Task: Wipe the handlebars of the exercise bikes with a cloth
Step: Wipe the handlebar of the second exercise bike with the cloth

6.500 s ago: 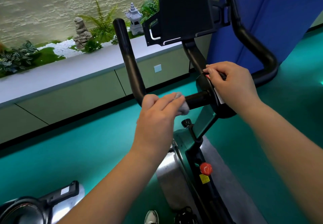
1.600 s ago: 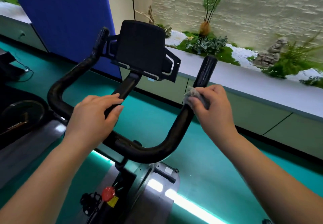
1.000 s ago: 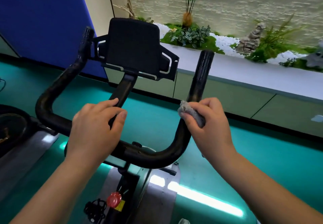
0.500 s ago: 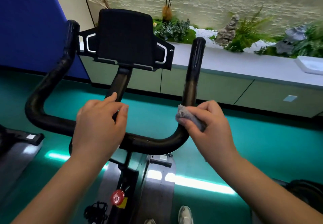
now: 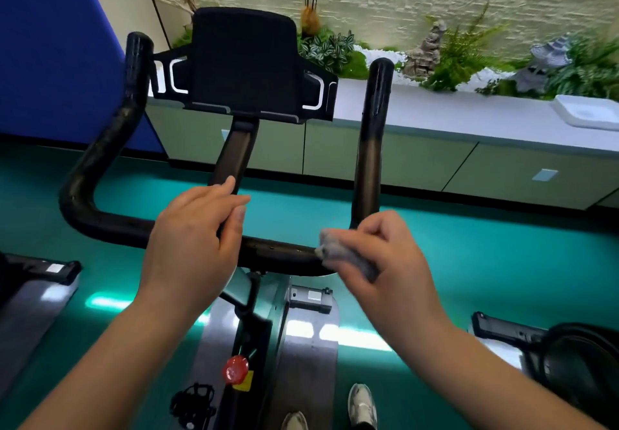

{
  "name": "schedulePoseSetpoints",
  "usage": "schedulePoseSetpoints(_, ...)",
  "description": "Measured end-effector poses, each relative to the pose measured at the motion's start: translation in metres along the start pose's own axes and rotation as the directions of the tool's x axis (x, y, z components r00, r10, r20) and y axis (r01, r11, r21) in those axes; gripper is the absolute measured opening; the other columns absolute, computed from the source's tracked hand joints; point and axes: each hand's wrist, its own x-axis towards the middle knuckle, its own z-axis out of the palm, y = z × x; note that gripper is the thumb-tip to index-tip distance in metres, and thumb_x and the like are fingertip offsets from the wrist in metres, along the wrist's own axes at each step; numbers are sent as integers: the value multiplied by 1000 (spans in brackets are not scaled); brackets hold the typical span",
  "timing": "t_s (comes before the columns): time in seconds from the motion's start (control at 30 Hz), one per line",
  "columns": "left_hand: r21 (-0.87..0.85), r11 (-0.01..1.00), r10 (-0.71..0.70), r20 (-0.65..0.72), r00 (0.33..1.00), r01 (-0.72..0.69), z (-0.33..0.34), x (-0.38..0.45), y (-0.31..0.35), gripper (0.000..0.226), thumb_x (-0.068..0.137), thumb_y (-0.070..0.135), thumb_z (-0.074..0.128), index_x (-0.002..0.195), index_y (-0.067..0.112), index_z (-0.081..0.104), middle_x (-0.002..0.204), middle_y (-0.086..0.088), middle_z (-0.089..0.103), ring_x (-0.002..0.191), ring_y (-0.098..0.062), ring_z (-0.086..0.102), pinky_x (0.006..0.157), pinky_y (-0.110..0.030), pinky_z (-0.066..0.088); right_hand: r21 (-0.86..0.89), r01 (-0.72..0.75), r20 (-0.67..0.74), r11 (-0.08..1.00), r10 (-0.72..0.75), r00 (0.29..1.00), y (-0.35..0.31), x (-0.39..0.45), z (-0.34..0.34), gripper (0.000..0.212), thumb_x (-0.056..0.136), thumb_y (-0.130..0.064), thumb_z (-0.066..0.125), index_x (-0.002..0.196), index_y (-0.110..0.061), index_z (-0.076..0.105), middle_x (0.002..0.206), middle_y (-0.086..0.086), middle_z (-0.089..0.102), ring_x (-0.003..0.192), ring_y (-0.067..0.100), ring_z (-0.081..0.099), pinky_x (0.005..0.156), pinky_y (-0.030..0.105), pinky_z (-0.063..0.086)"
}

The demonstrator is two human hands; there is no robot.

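Right hand (image 5: 385,262): grips grey cloth (image 5: 345,255) on handlebar (image 5: 278,248) | Left hand (image 5: 194,238): rests on handlebar centre, fingers seemingly relaxed.

Grey cloth (image 5: 348,255) (crumpled) pressed against the black handlebar (image 5: 278,250).

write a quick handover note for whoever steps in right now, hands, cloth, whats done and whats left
Left hand: rests on the handlebar centre, by the stem, steadying the bike.
Right hand: grips the grey cloth against the crossbar just inside the right bend.
Done: cannot be judged from this view; the right upright looks shiny.
Left: the crossbar toward the centre, the left bend and left upright, then the neighbouring bike.
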Motion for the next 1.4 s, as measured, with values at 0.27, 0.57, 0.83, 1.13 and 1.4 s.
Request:
schedulePoseSetpoints(0.27,-47,998,33,23,999,-31,-6,-15,-13,37,93,25,43,123,15,62,134,2,54,127,-15,46,108,-31,30,-200,5,8,980,-4,1000,10,16,-18,15,82,-16,72,97,-12,74,89,3,52,83,22,46,75,24,36)
schedulePoseSetpoints(0.57,-53,996,78,82,994,-74,-12,-19,-19,43,94,27,42,131,12,55,139,1,49,131,-8,36,112,-25,21,-153,234,196,960,-203,959,-41,23,24,18,80,-18,70,94,-9,74,89,6,65,81,30,55,72,40,48)
schedulePoseSetpoints(0.83,-116,993,43,94,995,-32,-15,-25,-26,42,100,30,37,138,15,47,145,7,39,137,-8,29,112,-11,9,-206,125,190,970,-86,978,-23,21,5,16,84,-20,70,97,-12,74,84,1,67,83,27,57,81,32,42)
schedulePoseSetpoints(1.13,-157,987,60,139,988,-38,-21,-27,-30,45,98,30,38,139,14,46,147,5,36,140,-10,25,113,-14,10,-122,137,332,983,-90,939,-62,52,44,24,82,-30,71,104,-20,70,95,-1,70,97,22,57,85,33,41)
schedulePoseSetpoints(1.4,-155,988,50,197,979,-20,-33,-36,-46,55,91,34,46,145,30,35,152,22,24,135,14,14,104,1,5,-148,122,268,981,-79,960,-42,32,23,19,69,-9,81,84,-17,71,77,0,65,78,25,61,69,32,48)
